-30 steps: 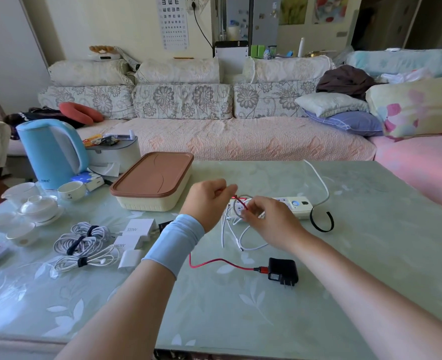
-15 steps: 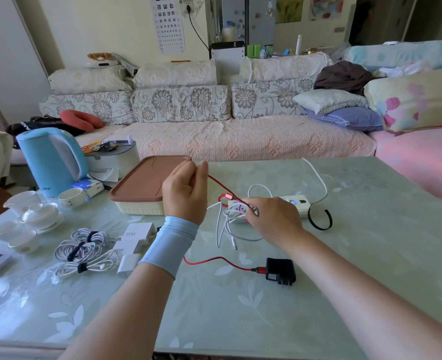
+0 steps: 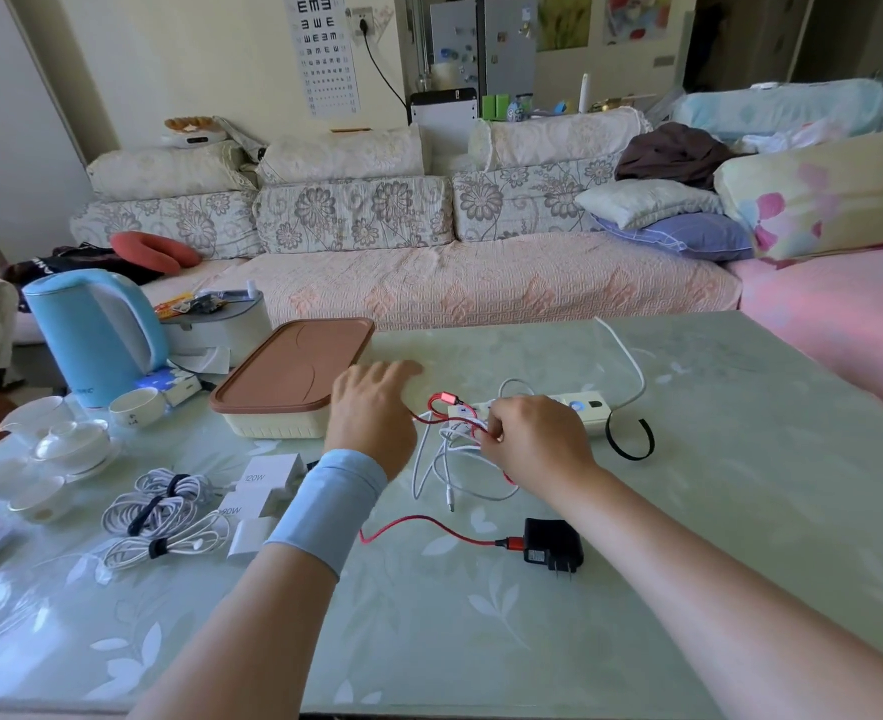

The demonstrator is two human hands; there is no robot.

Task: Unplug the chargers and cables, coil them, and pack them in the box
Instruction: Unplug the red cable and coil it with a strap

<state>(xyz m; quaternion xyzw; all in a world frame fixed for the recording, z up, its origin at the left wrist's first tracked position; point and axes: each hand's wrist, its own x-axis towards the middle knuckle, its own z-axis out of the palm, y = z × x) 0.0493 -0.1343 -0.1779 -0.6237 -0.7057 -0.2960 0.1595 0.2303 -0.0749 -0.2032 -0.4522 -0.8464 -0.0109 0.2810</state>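
1. The red cable lies on the bench. It runs from the unplugged black charger up to a small loop at the right hand.
2. The right grip is closed, fingertips pinching that loop.
3. Half a second ago the left hand was raised, drawing the cable taut. It has now dropped beside the box, its grip open, fingers straight, holding nothing.
4. This suggests one turn of the coil is laid. Most of the cable is still loose.
5. The box's brown lid is still on, so nothing can go in yet.
6. Coiled white cables and white chargers wait at the left.
7. Loose white cables tangle with the red loop, beside the power strip, and may snag the winding.
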